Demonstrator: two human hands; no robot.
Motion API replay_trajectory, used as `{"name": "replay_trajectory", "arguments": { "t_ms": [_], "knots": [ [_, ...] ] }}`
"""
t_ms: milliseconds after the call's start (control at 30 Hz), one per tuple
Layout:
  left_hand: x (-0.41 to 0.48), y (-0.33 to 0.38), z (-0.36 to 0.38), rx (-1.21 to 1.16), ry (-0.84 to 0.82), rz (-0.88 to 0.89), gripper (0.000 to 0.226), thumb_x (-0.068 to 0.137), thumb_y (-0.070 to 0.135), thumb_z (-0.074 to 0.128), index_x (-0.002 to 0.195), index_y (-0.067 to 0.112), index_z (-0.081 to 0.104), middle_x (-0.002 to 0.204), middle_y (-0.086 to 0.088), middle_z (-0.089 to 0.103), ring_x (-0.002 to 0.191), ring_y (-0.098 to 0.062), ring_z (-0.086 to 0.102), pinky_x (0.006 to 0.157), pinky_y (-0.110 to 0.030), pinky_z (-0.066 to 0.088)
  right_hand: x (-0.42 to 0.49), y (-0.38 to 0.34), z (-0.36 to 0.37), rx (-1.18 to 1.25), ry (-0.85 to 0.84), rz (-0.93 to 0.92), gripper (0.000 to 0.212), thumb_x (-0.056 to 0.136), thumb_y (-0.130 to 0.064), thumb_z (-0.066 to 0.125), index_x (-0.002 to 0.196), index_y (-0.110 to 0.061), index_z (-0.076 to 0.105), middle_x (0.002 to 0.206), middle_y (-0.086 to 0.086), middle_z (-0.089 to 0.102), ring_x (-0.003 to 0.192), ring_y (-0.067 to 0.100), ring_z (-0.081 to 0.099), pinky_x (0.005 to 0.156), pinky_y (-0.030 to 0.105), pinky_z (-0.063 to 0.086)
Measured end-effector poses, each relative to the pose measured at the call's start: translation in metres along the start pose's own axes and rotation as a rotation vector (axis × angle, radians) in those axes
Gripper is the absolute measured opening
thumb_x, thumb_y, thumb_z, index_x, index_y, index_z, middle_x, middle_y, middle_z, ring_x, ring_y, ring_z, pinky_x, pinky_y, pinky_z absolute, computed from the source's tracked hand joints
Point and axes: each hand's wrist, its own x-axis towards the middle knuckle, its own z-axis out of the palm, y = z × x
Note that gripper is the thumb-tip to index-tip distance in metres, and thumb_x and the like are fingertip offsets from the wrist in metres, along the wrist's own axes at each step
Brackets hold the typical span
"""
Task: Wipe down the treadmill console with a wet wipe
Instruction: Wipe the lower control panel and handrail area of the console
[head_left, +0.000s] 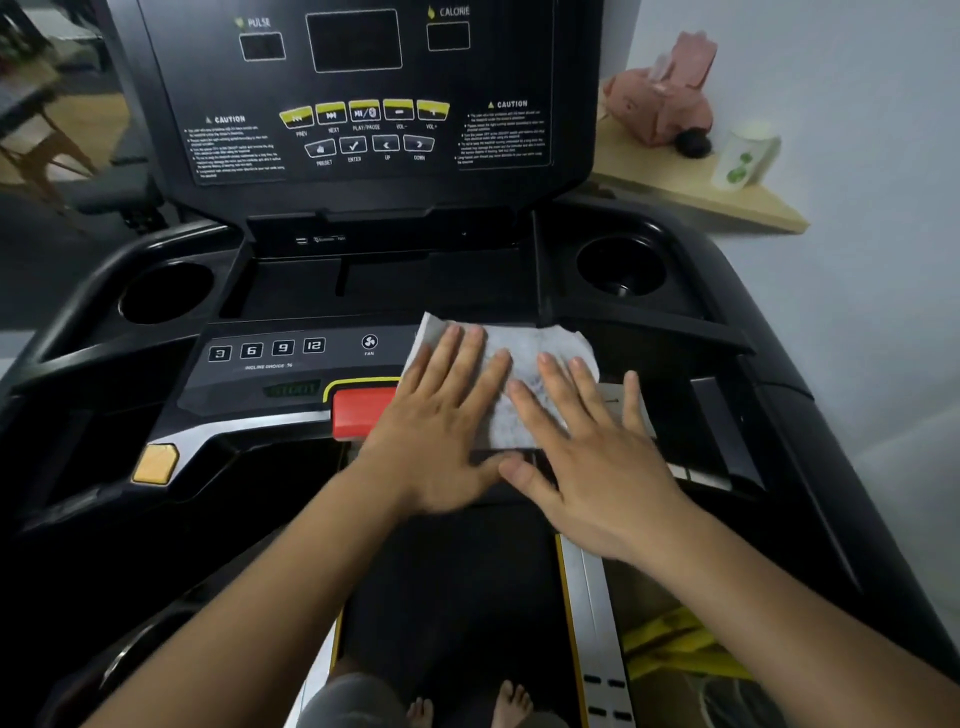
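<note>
Our forearms reach out, both hands, left hand (447, 415) and right hand (597, 447), pressed open and flat on the wet wipe (524, 353); thin, limp and damp, it looks best driven by spread palms across the treadmill console (291, 364).

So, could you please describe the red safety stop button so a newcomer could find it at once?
Start at the treadmill console and drop to the lower control strip below the cup holders. The red stop button sits at its middle, just left of the left hand pressing on the wet wipe. It is the only red block, framed in yellow, unlike the orange button far left.
</note>
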Motion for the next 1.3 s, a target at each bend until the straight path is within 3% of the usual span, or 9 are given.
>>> {"name": "replay_trajectory", "arguments": {
  "t_ms": [133, 267, 600, 700, 800, 1033, 1133, 1233, 1300],
  "knots": [
    [-0.013, 0.011, 0.007, 0.06, -0.019, -0.012, 0.105, 0.083, 0.075, 0.026, 0.154, 0.014, -0.02, 0.159, -0.015, -0.03, 0.146, -0.028, -0.032, 0.122, -0.047, -0.012, 0.025, -0.01, -0.015, 0.083, 0.194, 0.011, 0.067, 0.098, -0.057, 0.01, 0.155, -0.022, 0.016, 0.165, 0.01, 0.003, 0.151, 0.024, -0.008, 0.12, 0.052, -0.006],
    [-0.006, 0.006, 0.003, 0.134, -0.047, -0.02, 0.11, 0.076, 0.076, 0.02, 0.152, 0.01, -0.025, 0.159, -0.015, -0.033, 0.146, -0.029, -0.033, 0.123, -0.049, -0.007, 0.062, -0.016, 0.0, 0.076, 0.171, 0.028, 0.071, 0.097, -0.057, 0.0, 0.155, -0.017, -0.005, 0.164, 0.009, -0.014, 0.148, 0.023, -0.023, 0.121, 0.054, 0.001],
    [-0.022, 0.011, -0.011, -0.1, -0.118, -0.075, 0.097, 0.078, 0.078, 0.004, 0.154, 0.022, -0.021, 0.157, -0.005, -0.037, 0.141, -0.016, -0.041, 0.12, -0.037, -0.02, 0.014, -0.007, 0.019, 0.044, 0.157, 0.059, 0.064, 0.1, -0.05, 0.011, 0.155, -0.025, -0.008, 0.164, 0.006, -0.016, 0.15, 0.025, -0.017, 0.119, 0.059, 0.0],
    [-0.027, 0.021, -0.012, -0.273, -0.01, -0.096, 0.076, 0.09, 0.06, 0.004, 0.158, 0.024, 0.007, 0.166, -0.004, -0.009, 0.151, -0.018, -0.019, 0.122, -0.032, -0.013, -0.021, -0.005, 0.026, 0.002, 0.14, 0.064, 0.069, 0.093, -0.042, 0.022, 0.157, -0.02, 0.008, 0.165, 0.01, 0.0, 0.152, 0.027, -0.002, 0.118, 0.061, 0.008],
    [-0.005, 0.02, -0.003, -0.191, 0.146, -0.081, 0.069, 0.095, 0.041, 0.013, 0.154, 0.01, 0.03, 0.162, -0.017, 0.023, 0.151, -0.035, 0.016, 0.124, -0.045, 0.011, 0.0, -0.012, 0.003, 0.055, 0.209, 0.061, 0.061, 0.093, -0.039, 0.022, 0.146, -0.014, 0.041, 0.16, 0.013, 0.027, 0.15, 0.025, 0.018, 0.12, 0.055, 0.006],
    [0.032, -0.017, 0.004, -0.063, 0.169, -0.073, 0.071, 0.099, 0.042, 0.001, 0.155, 0.0, 0.016, 0.163, -0.023, 0.013, 0.152, -0.036, 0.003, 0.124, -0.05, 0.008, 0.072, -0.013, -0.004, 0.152, 0.133, 0.1, 0.063, 0.103, -0.048, 0.013, 0.155, -0.018, -0.006, 0.162, 0.011, -0.019, 0.148, 0.028, -0.02, 0.121, 0.044, -0.002],
    [0.024, -0.01, 0.005, -0.052, 0.153, -0.097, 0.073, 0.1, 0.043, -0.004, 0.155, -0.002, 0.014, 0.162, -0.025, 0.009, 0.152, -0.039, 0.001, 0.124, -0.052, 0.007, 0.063, -0.012, -0.006, 0.14, 0.136, 0.063, 0.063, 0.102, -0.049, 0.01, 0.155, -0.02, -0.008, 0.163, 0.007, -0.019, 0.148, 0.027, -0.021, 0.121, 0.043, -0.001],
    [-0.002, 0.013, 0.015, 0.0, 0.17, -0.085, 0.068, 0.101, 0.041, 0.011, 0.155, -0.001, 0.017, 0.161, -0.027, 0.011, 0.151, -0.043, 0.004, 0.123, -0.054, 0.012, 0.026, -0.015, 0.009, 0.055, 0.226, 0.011, 0.062, 0.102, -0.045, 0.016, 0.156, -0.016, 0.007, 0.164, 0.014, -0.004, 0.148, 0.03, -0.011, 0.119, 0.041, 0.006],
    [-0.015, 0.026, 0.021, 0.035, 0.164, -0.077, 0.067, 0.102, 0.041, 0.019, 0.155, 0.0, 0.019, 0.162, -0.026, 0.013, 0.151, -0.043, 0.006, 0.121, -0.054, 0.017, 0.004, -0.014, 0.022, 0.073, 0.194, 0.025, 0.062, 0.101, -0.039, 0.027, 0.157, -0.021, 0.006, 0.165, 0.009, -0.006, 0.15, 0.03, -0.007, 0.117, 0.04, 0.015]
  ]
}}
